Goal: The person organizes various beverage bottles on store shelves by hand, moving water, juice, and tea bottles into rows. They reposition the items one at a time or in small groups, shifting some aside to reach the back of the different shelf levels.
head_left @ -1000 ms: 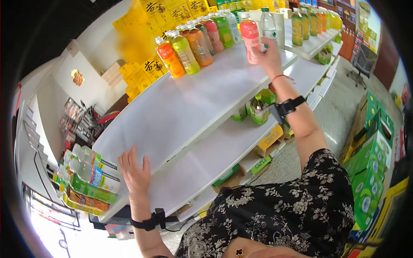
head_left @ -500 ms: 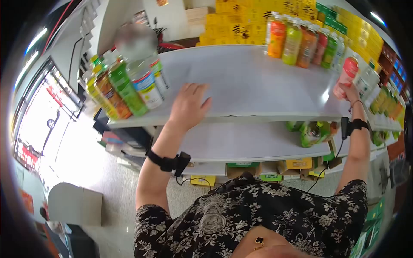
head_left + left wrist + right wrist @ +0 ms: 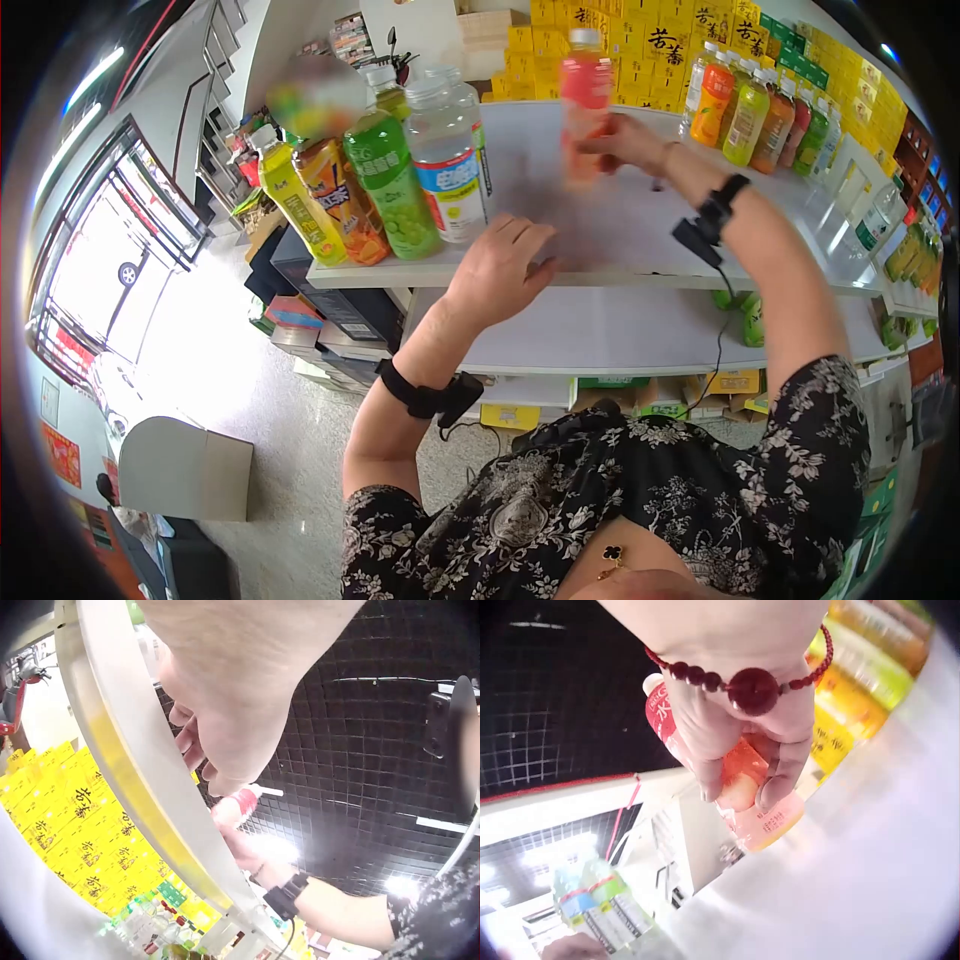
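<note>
My right hand [image 3: 637, 145] grips a drink bottle with a pink-red label [image 3: 586, 85] and a white cap, upright over the white shelf. In the right wrist view my thumb and fingers wrap its lower half, and peach artwork shows on the bottle [image 3: 739, 793]. At the shelf's front edge, my left hand [image 3: 498, 268] has loosely bent fingers and holds nothing. Just beyond it stands a clear bottle with a blue and white label [image 3: 448, 185]. A green bottle [image 3: 390, 185], an orange-brown tea bottle [image 3: 340, 200] and a yellow bottle [image 3: 300, 200] line up to its left.
More bottles, including an orange one [image 3: 712, 105] and a yellow-green one [image 3: 746, 120], stand at the back right. Yellow boxes [image 3: 640, 50] are stacked behind the shelf. A lower shelf [image 3: 580, 330] runs underneath. Clear bottles with green caps [image 3: 880, 215] stand far right.
My right hand has carried the pink-labelled bottle from the right end of the shelf leftward to the middle. The view has swung left, and my left hand stays near the left-end bottles.
</note>
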A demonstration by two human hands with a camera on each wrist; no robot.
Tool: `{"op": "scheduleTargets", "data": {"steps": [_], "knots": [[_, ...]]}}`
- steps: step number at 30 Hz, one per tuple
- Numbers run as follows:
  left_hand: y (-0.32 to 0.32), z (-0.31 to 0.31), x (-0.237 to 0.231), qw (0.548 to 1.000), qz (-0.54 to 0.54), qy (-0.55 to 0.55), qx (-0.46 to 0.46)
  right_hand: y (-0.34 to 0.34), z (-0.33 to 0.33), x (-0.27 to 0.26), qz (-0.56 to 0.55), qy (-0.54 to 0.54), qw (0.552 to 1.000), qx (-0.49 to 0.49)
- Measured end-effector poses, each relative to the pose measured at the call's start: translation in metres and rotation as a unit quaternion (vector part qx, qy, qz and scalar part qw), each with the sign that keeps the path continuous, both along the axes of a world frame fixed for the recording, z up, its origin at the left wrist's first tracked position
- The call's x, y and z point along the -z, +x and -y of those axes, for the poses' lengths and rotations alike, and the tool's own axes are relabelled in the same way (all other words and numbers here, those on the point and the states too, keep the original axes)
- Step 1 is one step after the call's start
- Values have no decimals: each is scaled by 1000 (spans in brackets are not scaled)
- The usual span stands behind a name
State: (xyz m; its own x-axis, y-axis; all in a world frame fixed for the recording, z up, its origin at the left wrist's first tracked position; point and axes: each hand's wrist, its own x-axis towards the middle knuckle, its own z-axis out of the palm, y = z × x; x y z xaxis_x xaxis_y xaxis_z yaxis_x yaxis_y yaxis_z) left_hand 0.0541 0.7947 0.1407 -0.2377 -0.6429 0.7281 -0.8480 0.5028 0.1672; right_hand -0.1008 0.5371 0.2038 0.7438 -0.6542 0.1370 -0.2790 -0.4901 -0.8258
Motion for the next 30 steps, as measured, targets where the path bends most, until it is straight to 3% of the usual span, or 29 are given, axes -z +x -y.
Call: {"op": "scheduleTargets", "data": {"steps": [4, 8, 10, 12, 14, 24, 29, 30], "knots": [[27, -2, 3, 1000, -8, 13, 27, 103, -14, 11, -20, -38, 996, -81], [35, -4, 6, 995, -36, 20, 90, 150, -25, 2, -41, -31, 994, -101], [35, -4, 6, 991, -69, 44, 110, 166, -7, 6, -96, -209, 949, -217], [38, -3, 6, 987, -74, 67, 124, 164, -30, -11, -118, -161, 963, -182], [38, -3, 6, 986, -75, 80, 125, 166, -28, -11, -75, -41, 976, -200], [39, 1, 4, 979, -104, 86, 150, 172, -47, -31, 18, -188, 933, -305], [41, 4, 6, 985, -63, 61, 148, 172, -22, -12, 8, 90, 973, -213], [40, -1, 3, 987, -65, 82, 123, 164, -18, -8, 12, 91, 976, -195]]}}
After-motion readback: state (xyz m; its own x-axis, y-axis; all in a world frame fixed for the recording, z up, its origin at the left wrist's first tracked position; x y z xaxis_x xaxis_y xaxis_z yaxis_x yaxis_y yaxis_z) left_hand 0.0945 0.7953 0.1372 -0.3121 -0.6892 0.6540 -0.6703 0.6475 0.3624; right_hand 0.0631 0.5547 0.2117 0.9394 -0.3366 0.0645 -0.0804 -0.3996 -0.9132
